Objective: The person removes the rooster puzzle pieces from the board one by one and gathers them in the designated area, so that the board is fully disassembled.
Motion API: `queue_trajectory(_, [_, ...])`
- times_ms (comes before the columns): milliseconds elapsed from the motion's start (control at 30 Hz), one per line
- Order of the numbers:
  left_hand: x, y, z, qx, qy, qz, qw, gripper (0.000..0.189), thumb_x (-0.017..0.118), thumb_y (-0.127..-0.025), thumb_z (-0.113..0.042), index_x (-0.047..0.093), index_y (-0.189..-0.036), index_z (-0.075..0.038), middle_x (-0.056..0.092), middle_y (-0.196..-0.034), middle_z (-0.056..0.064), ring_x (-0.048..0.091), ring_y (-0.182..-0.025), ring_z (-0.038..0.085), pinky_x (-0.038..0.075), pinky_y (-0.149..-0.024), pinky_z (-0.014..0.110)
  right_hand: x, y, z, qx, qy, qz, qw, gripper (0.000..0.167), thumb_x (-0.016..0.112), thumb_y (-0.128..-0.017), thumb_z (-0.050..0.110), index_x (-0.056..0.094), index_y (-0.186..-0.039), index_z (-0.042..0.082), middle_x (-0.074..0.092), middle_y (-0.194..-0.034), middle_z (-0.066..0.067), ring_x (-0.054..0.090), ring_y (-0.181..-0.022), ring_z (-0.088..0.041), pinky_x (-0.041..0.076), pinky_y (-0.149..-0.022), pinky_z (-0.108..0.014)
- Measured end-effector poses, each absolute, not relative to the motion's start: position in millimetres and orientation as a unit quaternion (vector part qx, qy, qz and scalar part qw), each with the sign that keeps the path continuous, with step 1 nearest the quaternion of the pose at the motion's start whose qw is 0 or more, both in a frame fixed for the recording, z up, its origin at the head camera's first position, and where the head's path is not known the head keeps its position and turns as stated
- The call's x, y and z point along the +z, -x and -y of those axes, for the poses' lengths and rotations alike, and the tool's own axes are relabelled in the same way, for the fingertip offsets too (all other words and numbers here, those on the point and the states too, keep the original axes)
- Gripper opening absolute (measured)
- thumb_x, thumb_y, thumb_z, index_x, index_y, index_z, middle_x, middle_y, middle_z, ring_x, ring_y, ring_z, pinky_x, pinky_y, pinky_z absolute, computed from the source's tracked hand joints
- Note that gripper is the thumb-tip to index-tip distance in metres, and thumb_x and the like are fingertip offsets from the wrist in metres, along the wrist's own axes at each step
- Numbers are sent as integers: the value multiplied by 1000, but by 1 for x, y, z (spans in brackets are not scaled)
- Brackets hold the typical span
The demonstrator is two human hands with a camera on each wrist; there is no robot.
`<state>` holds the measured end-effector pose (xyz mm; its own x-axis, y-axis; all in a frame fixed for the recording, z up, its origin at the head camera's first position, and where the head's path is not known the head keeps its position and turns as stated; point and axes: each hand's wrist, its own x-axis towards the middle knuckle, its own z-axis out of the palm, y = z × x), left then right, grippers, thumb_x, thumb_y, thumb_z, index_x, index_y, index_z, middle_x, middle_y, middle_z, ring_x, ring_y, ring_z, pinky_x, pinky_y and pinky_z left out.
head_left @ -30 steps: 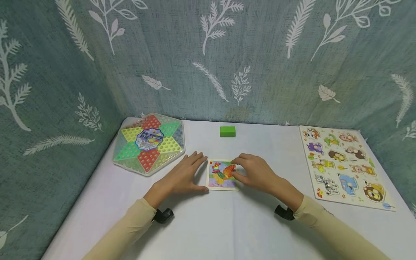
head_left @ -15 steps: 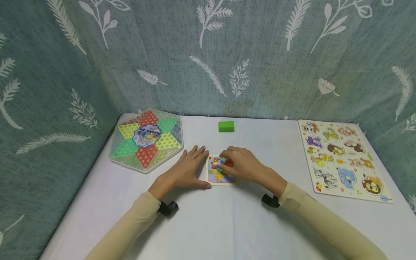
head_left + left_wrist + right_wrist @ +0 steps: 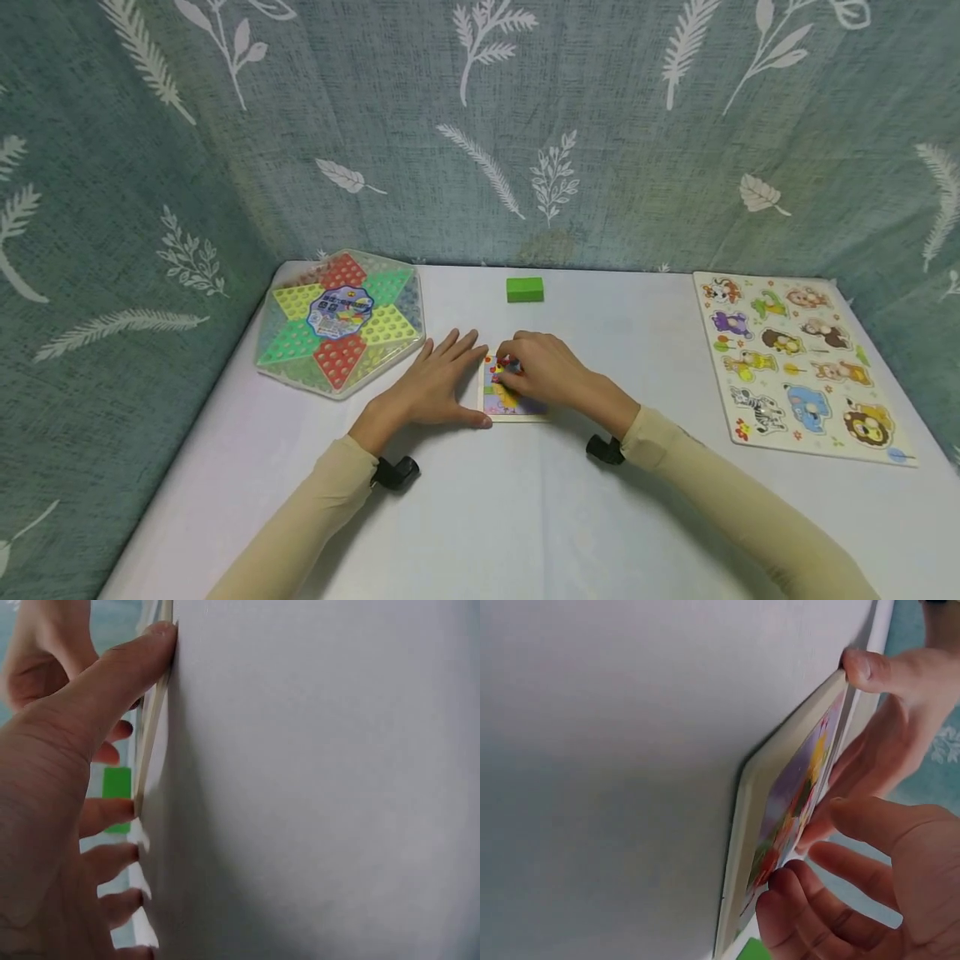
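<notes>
A small jigsaw puzzle (image 3: 508, 407) of a rooster, in a pale wooden frame (image 3: 748, 799), lies on the white table between the hands. My left hand (image 3: 431, 390) spreads along its left side, with the thumb at the near corner and the index finger at the far one. Over the picture hovers my right hand (image 3: 553, 372), fingers bent loosely and covering its right and upper parts. In the right wrist view this hand's fingertips (image 3: 778, 889) are right at the picture surface, thumb apart from them. No piece shows between the fingers.
A green block (image 3: 525, 290) lies behind the puzzle. A hexagonal Chinese checkers set (image 3: 341, 367) is at back left, an animal peg-style board (image 3: 780, 379) at right. A patterned cloth (image 3: 405, 150) hangs behind the table.
My right hand has slid left across the puzzle, from its right edge to over the rooster's upper body. The left hand has kept its place at the frame; the head view has shifted slightly.
</notes>
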<state>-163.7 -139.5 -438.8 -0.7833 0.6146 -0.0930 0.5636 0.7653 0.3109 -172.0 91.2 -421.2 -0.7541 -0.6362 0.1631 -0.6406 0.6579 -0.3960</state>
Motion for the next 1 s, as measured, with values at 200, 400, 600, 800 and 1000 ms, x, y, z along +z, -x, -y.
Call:
queue_trajectory(200, [-436,168,135,139,-316,-931,115,113,73,-73,-74,29,-160,-16,15,-166,9,7,-151,35,9,-115,66,-420,179,-87,208,-333,920,-19,21,79,-87,25,75,-102,11,64,-88,-1,60,-75,-14,49,-64,-32])
queue_trajectory(400, [-433,167,135,159,-307,-930,126,113,77,-72,-69,30,-159,-14,15,-166,10,6,-152,36,6,-115,66,-419,183,-80,208,-319,924,-40,22,81,-86,23,72,-99,8,62,-85,-1,58,-75,-15,49,-66,-31])
queue_trajectory(600, [-437,165,138,181,-296,-929,127,113,80,-72,-66,30,-159,-13,14,-166,9,4,-152,34,2,-115,65,-417,187,-73,225,-294,926,-77,24,82,-85,20,68,-99,6,57,-84,0,51,-74,-15,45,-67,-31])
queue_trajectory(800, [-440,163,138,190,-297,-927,129,114,80,-72,-65,29,-159,-13,13,-167,9,3,-152,35,1,-115,66,-416,186,-72,222,-279,931,-84,26,83,-84,21,67,-100,7,58,-87,-2,52,-75,-15,46,-69,-32])
queue_trajectory(1000, [-442,164,139,203,-298,-925,122,114,81,-72,-65,27,-160,-16,13,-167,9,2,-152,35,0,-116,64,-417,185,-71,198,-281,937,-63,27,82,-85,22,69,-104,9,58,-86,0,53,-73,-15,46,-66,-32])
